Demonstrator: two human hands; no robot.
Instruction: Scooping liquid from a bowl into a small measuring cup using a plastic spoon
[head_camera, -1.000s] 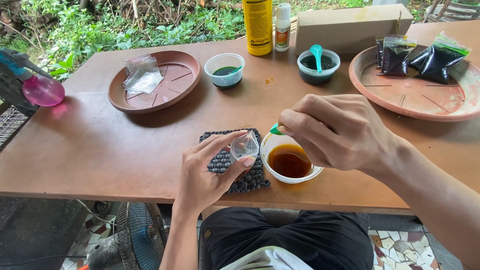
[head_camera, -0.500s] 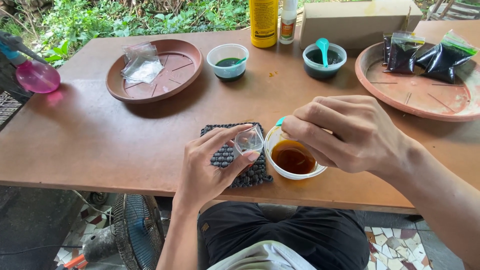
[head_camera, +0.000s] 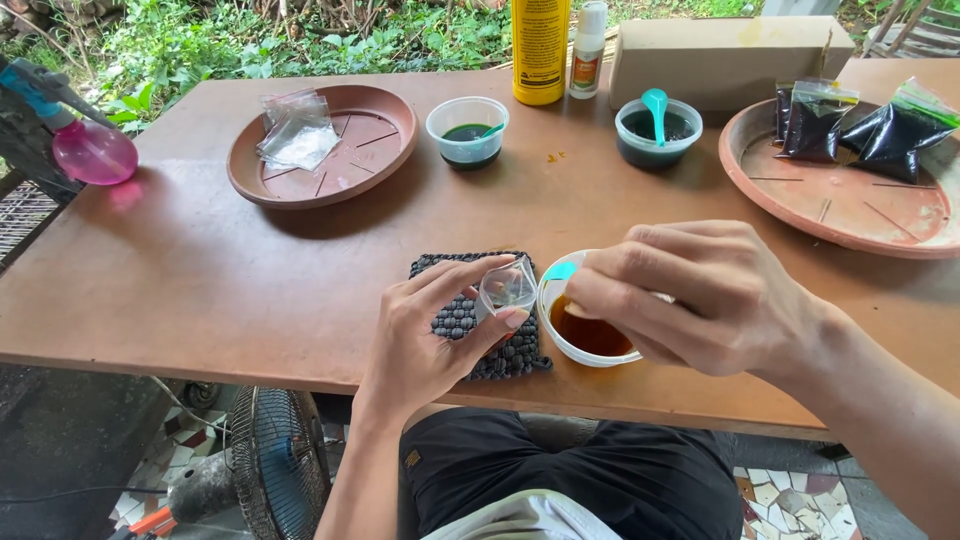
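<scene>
- The left hand (head_camera: 425, 335) pinches a small clear plastic bag (head_camera: 507, 289) between thumb and fingers, with its mouth up. Since half a second ago the bag sits a little closer to the rim of the white cup (head_camera: 590, 340), almost touching it.
- The right hand (head_camera: 690, 295) is closed around the handle of a teal spoon (head_camera: 560, 271), whose bowl shows just over the cup, beside the bag. Compared with one second ago, the spoon is lifted more toward the bag's mouth; I judge that the brown liquid in the cup is being spooned into the bag.
- Under the bag lies a dark woven mat (head_camera: 460, 320) on the brown surface (head_camera: 200, 270); it is in the same place as before.
- Farther away stand two small cups with dark green content (head_camera: 467, 131), one with a teal spoon in it (head_camera: 656, 105).
- At the far left, a brown dish holds empty clear bags (head_camera: 295, 135); at the far right, another dish (head_camera: 850, 210) holds filled dark bags (head_camera: 815, 120). These are unchanged.
</scene>
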